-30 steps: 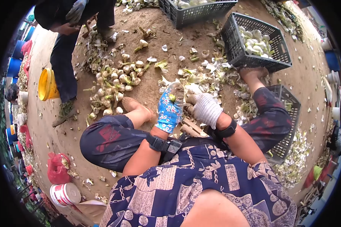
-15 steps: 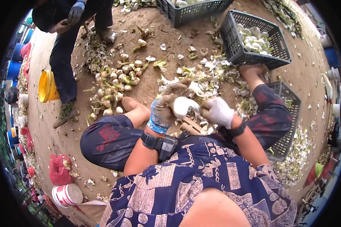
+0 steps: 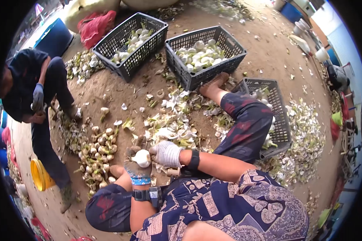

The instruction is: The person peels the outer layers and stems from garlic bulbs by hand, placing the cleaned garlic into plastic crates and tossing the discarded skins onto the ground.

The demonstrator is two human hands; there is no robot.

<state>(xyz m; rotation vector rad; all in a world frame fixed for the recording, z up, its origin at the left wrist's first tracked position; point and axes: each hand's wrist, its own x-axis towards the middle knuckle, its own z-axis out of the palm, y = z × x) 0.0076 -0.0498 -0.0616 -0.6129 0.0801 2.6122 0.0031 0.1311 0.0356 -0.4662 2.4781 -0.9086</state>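
A peeled-looking white garlic bulb [image 3: 141,158] rests in my left hand [image 3: 137,166], which wears a soiled glove with a blue patterned cuff and has its fingers curled round the bulb. Close against the bulb's right side is my right hand [image 3: 168,154] in a white knit glove. Its fingers are drawn together, and what they pinch, if anything, is hidden. A wooden piece [image 3: 173,172] shows just below the right hand. To the left on the ground lies a heap of untrimmed garlic bulbs [image 3: 96,154]. Loose garlic skins [image 3: 169,128] are spread beyond my hands.
Two black crates of white garlic stand ahead, a left crate [image 3: 128,72] and a middle crate [image 3: 189,80]. Another crate [image 3: 283,120] sits by my right leg, near a skin pile [image 3: 305,140]. A co-worker [image 3: 32,92] sits at left, beside a yellow bucket [image 3: 42,176].
The view has swung right, so the crates and co-worker appear further left and more crates show. My left hand still holds the bulb, now turned with its round side up; my right hand stays beside it.
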